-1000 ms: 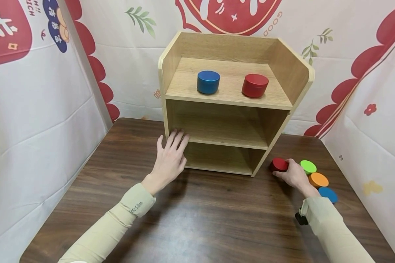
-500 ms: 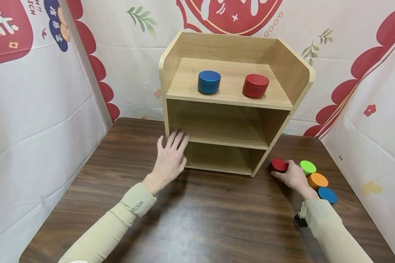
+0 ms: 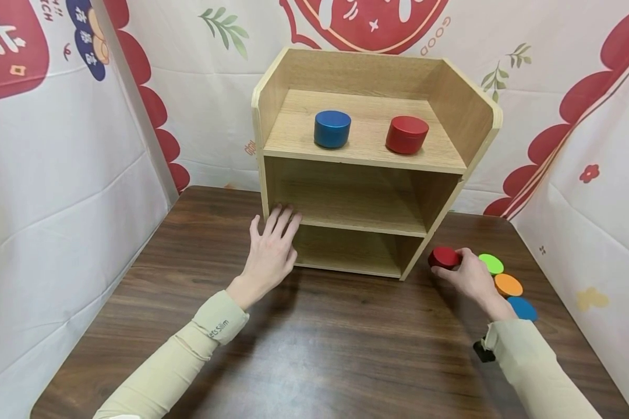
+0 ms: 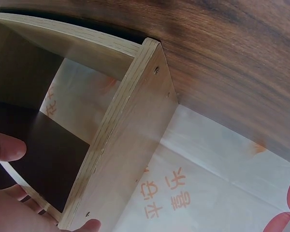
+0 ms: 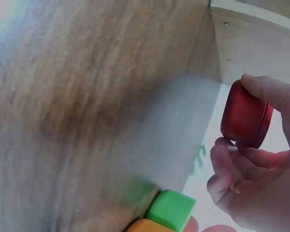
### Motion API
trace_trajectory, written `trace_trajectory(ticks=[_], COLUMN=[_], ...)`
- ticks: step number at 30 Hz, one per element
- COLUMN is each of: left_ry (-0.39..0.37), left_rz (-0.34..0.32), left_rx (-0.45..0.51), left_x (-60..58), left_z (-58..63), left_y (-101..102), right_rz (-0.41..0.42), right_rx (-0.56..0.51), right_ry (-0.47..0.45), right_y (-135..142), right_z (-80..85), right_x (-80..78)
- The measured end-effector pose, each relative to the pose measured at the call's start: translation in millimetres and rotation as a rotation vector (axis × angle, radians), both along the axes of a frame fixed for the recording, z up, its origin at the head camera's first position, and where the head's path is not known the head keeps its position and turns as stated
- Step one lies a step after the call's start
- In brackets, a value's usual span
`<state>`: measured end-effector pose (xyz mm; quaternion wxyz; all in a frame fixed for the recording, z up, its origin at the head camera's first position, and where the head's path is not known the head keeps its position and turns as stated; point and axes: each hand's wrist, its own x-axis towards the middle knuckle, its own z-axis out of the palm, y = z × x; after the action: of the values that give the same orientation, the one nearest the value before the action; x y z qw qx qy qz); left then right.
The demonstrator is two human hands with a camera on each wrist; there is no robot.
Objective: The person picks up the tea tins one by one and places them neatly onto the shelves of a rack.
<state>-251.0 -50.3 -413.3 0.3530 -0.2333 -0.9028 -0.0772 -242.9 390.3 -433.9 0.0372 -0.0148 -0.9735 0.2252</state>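
My right hand grips a round red tin between thumb and fingers, beside the wooden shelf's lower right corner. In the right wrist view the same red tin is tipped on its side in the picture, thumb on one side and fingers on the other. My left hand rests at the left edge of the wooden shelf, its fingers spread over the front of the middle board. The left wrist view shows the thumb before the opening and one finger outside the side panel.
A blue tin and another red tin stand on the top board. Right of my right hand, green, orange and blue tins form a row on the dark table. Printed cloth hangs behind and beside.
The red tin in my right hand has risen slightly, and the right wrist has shifted a little to the right. My left hand has stayed at the shelf.
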Motion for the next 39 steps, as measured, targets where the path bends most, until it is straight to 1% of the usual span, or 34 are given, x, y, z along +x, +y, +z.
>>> trace_trajectory(ticks=[9, 18, 25, 35, 39], left_ry=[-0.004, -0.008, 0.011, -0.001, -0.002], left_rz=[0.004, -0.001, -0.005, -0.013, -0.013], left_rx=[-0.004, 0.002, 0.005, 0.023, 0.022], left_x=[-0.2, 0.7, -0.6, -1.2, -1.3], left_z=[-1.0, -0.1, -0.4, -1.2, -1.6], left_y=[0.4, 0.1, -0.3, 0.0, 0.2], right_rz=[0.027, 0.07, 0.073, 0.086, 0.108], right_rx=[-0.016, -0.011, 0.041, 0.054, 0.046], right_ry=[0.056, 0.129, 0.201, 0.262, 0.25], right_y=[-6.6, -17.1, -25.4, -38.2, -44.9], right_z=[16.3, 37.3, 48.3, 61.7, 67.7], right_x=[8.6, 19.8, 29.4, 43.3, 48.8])
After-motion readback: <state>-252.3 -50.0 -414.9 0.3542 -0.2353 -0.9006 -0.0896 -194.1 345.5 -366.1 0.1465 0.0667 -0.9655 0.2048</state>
